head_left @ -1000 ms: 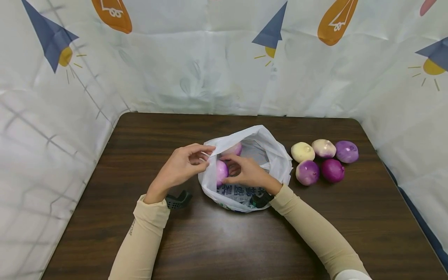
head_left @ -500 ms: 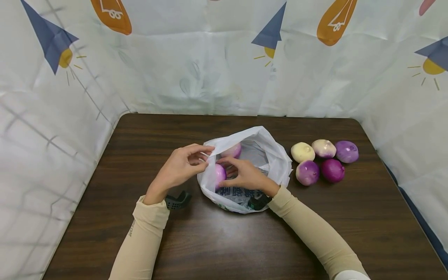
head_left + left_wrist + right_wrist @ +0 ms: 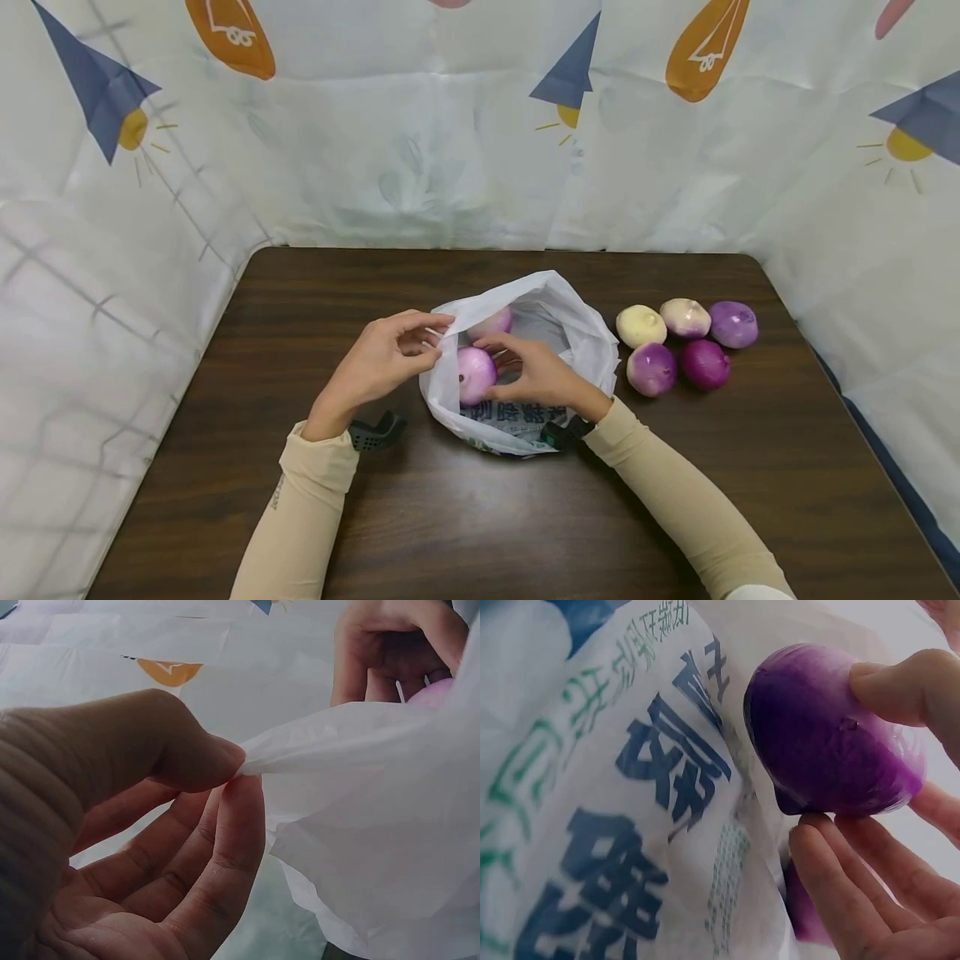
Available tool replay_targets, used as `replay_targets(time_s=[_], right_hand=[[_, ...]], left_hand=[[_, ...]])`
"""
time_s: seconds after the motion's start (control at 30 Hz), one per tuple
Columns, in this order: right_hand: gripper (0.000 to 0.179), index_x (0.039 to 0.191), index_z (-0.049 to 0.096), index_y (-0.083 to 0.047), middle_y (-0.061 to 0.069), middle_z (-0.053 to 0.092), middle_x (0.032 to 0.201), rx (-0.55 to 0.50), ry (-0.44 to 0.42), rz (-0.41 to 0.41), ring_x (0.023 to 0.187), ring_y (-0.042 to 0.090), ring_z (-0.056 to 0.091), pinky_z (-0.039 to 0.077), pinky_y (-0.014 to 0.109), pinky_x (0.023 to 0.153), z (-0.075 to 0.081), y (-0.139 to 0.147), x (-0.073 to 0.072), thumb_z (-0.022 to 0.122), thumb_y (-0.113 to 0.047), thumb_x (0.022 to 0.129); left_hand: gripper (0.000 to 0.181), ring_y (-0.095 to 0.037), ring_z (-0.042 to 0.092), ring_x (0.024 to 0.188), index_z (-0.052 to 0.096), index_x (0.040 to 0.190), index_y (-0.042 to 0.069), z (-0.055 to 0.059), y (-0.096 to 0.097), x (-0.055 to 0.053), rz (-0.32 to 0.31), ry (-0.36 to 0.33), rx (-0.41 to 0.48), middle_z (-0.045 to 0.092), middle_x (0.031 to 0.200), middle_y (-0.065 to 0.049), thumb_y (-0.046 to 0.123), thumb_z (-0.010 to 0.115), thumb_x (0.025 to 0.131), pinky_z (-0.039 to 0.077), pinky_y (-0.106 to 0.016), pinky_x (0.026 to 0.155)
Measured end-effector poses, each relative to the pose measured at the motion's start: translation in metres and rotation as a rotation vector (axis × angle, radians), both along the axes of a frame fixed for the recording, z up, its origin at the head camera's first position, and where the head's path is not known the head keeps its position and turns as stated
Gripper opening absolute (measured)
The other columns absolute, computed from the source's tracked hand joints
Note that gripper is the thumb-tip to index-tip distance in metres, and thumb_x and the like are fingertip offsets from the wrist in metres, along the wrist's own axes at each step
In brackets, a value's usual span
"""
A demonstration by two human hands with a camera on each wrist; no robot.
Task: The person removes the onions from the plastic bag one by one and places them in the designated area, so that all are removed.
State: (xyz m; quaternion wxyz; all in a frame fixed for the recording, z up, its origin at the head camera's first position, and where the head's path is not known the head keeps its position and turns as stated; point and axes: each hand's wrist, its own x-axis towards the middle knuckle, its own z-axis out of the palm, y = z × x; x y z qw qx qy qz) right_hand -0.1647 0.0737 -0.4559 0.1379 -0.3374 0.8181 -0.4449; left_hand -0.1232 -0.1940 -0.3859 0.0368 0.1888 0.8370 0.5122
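My left hand (image 3: 386, 360) pinches the rim of a white plastic bag (image 3: 592, 333) between thumb and fingertips; the left wrist view shows the pulled film (image 3: 330, 750) at the pinch. Inside the bag's mouth, my right hand (image 3: 543, 375) holds a purple and pale onion (image 3: 476, 377). In the right wrist view, the thumb (image 3: 900, 686) lies on one side of this onion (image 3: 817, 735) and the fingers on the other. A second onion (image 3: 493, 323) shows behind it in the bag, partly hidden by the rim. Printed lettering (image 3: 679, 765) covers the bag's wall.
To the right of the bag lie several onions: a pale yellow one (image 3: 641, 326), a white and purple one (image 3: 686, 318) and purple ones (image 3: 706, 365) close together. The dark wooden table (image 3: 450, 517) meets a patterned white cloth (image 3: 465, 167) behind and at the sides.
The onion in my right hand has turned, showing a paler face and more of itself. My left hand keeps its pinch on the bag. The whole view has shifted slightly.
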Motion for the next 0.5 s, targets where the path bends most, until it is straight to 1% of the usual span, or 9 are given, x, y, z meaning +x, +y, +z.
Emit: replay_targets(time_s=[0.17,0.27,0.5], right_hand=[[0.066,0.140,0.059,-0.015,0.008,0.066,0.134,-0.045,-0.025,0.011,0.118,0.024,0.070,0.061,0.029,0.096,0.002,0.010,0.002,0.087,-0.013,0.080],[0.067,0.141,0.058,-0.014,0.008,0.065,0.136,-0.055,-0.042,0.010,0.119,0.025,0.069,0.061,0.029,0.095,0.003,0.016,0.004,0.087,-0.012,0.080],[0.069,0.141,0.058,-0.014,0.008,0.064,0.138,-0.068,-0.063,-0.023,0.120,0.027,0.068,0.062,0.031,0.095,0.008,0.029,0.008,0.088,-0.010,0.079]], left_hand=[[0.040,-0.024,0.071,0.104,0.069,0.132,0.005,0.000,0.001,0.000,0.005,-0.014,-0.002,0.070,0.130,-0.013,0.001,0.070,0.093,0.056,-0.012,0.085],[0.040,-0.023,0.071,0.104,0.069,0.132,0.005,0.000,0.001,0.000,0.011,-0.017,-0.006,0.070,0.129,-0.013,0.000,0.070,0.092,0.055,-0.011,0.085],[0.041,-0.020,0.071,0.103,0.068,0.132,0.003,-0.001,0.002,0.000,0.007,-0.010,0.003,0.070,0.131,-0.015,-0.002,0.070,0.091,0.055,-0.010,0.085]])
